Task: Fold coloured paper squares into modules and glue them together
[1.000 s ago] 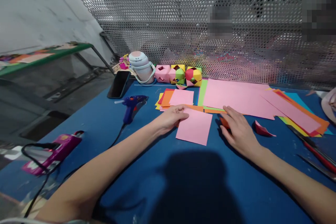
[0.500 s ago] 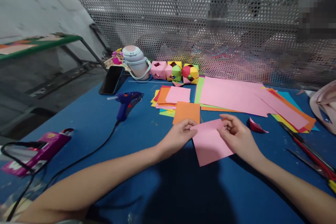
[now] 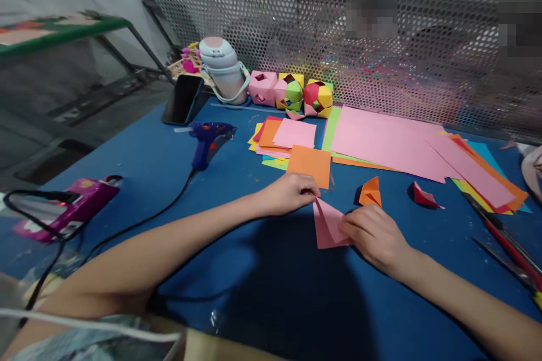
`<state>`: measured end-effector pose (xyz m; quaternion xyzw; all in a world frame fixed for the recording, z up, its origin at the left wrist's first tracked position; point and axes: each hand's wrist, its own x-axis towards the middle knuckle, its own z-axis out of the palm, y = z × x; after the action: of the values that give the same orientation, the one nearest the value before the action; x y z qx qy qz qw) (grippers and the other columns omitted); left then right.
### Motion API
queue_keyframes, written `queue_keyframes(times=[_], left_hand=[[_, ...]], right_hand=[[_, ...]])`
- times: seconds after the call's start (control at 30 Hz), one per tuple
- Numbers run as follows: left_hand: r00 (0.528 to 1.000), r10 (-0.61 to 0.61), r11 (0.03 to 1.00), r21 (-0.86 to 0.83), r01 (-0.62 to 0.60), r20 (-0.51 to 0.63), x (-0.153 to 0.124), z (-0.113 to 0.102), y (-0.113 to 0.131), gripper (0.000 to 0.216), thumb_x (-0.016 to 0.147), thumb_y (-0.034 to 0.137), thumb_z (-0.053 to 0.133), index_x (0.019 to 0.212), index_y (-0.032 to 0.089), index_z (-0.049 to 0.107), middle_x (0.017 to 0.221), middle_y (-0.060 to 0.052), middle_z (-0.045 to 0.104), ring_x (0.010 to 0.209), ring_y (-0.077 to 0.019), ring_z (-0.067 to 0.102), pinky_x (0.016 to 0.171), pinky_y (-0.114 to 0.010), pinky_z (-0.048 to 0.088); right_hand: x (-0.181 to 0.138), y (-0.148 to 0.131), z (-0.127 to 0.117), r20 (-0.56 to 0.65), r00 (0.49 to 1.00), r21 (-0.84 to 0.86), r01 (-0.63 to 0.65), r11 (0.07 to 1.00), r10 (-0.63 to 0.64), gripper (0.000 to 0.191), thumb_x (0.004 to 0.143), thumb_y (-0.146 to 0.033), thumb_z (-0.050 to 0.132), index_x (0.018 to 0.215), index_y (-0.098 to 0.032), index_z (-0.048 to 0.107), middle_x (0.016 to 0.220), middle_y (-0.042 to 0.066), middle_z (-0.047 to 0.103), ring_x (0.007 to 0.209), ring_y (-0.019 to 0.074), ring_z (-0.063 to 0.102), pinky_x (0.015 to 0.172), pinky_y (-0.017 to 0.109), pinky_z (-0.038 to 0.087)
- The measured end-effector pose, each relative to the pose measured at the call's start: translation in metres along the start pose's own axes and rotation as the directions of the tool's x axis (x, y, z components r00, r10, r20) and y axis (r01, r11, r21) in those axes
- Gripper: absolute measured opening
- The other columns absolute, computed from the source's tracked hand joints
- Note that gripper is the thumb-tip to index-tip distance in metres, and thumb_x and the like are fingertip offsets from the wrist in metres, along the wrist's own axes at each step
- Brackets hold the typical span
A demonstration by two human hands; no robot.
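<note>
A small pink paper square [image 3: 328,224] lies folded over on the blue table [image 3: 161,175]. My left hand [image 3: 292,193] pinches its upper left corner with closed fingers. My right hand [image 3: 372,237] presses down on its right side, fingers curled over the fold. A folded orange paper piece [image 3: 370,192] sits just above my right hand. An orange paper square [image 3: 310,165] lies just beyond my left hand. A folded red piece [image 3: 423,196] rests to the right.
A stack of small coloured squares [image 3: 283,135] and big pink sheets [image 3: 385,144] lie at the back. Paper cubes and balls [image 3: 292,93], a bottle [image 3: 223,70] and a phone [image 3: 183,100] stand by the mesh wall. A blue glue gun [image 3: 205,138], a magenta tool [image 3: 71,206] and a red-handled tool [image 3: 508,242] lie around.
The pink square was slid toward me, lifted by both hands, and is now folded over. The orange square and the folded orange piece have come into view.
</note>
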<state>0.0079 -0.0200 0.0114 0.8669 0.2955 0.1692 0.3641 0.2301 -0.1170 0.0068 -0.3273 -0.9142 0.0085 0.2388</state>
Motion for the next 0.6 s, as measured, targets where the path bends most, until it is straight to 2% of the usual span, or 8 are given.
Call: queue_keyframes(times=[0.1, 0.2, 0.43, 0.6], left_hand=[[0.999, 0.025, 0.999, -0.038, -0.024, 0.045, 0.001, -0.008, -0.005, 0.014, 0.078, 0.012, 0.053, 0.080, 0.016, 0.066, 0.078, -0.003, 0.067, 0.072, -0.0123, 0.061, 0.067, -0.020, 0.044], [0.995, 0.065, 0.997, -0.046, -0.061, 0.082, 0.001, -0.013, -0.007, 0.015, 0.079, 0.013, 0.052, 0.080, 0.016, 0.067, 0.078, -0.004, 0.066, 0.072, -0.0122, 0.061, 0.069, -0.021, 0.045], [0.988, 0.130, 0.987, -0.103, -0.121, 0.083, 0.004, -0.012, -0.015, 0.017, 0.076, 0.009, 0.052, 0.079, 0.015, 0.068, 0.079, -0.005, 0.062, 0.068, -0.0114, 0.056, 0.064, -0.021, 0.044], [0.988, 0.102, 0.988, -0.126, -0.087, 0.114, 0.006, -0.013, -0.020, 0.016, 0.074, 0.008, 0.051, 0.078, 0.015, 0.065, 0.079, -0.003, 0.059, 0.066, -0.0095, 0.052, 0.062, -0.019, 0.043]], right_hand=[[-0.003, 0.001, 0.006, 0.076, 0.995, -0.123, 0.067, 0.990, -0.058, 0.018, 0.088, -0.009, 0.044, 0.094, -0.013, 0.060, 0.091, 0.008, 0.065, 0.080, 0.0184, 0.053, 0.069, 0.033, 0.040], [-0.003, -0.001, 0.007, 0.101, 0.993, -0.171, 0.078, 0.982, -0.061, 0.020, 0.089, -0.009, 0.042, 0.092, -0.012, 0.062, 0.092, 0.008, 0.065, 0.081, 0.0189, 0.053, 0.069, 0.033, 0.039], [0.003, -0.014, 0.004, 0.129, 0.987, -0.152, 0.111, 0.982, -0.092, 0.026, 0.090, -0.009, 0.037, 0.094, -0.010, 0.063, 0.094, 0.011, 0.065, 0.085, 0.0206, 0.053, 0.072, 0.035, 0.040], [0.003, -0.017, 0.007, 0.135, 0.987, -0.133, 0.106, 0.985, -0.088, 0.027, 0.091, -0.011, 0.037, 0.095, -0.014, 0.063, 0.095, 0.010, 0.066, 0.087, 0.0195, 0.053, 0.073, 0.034, 0.040]])
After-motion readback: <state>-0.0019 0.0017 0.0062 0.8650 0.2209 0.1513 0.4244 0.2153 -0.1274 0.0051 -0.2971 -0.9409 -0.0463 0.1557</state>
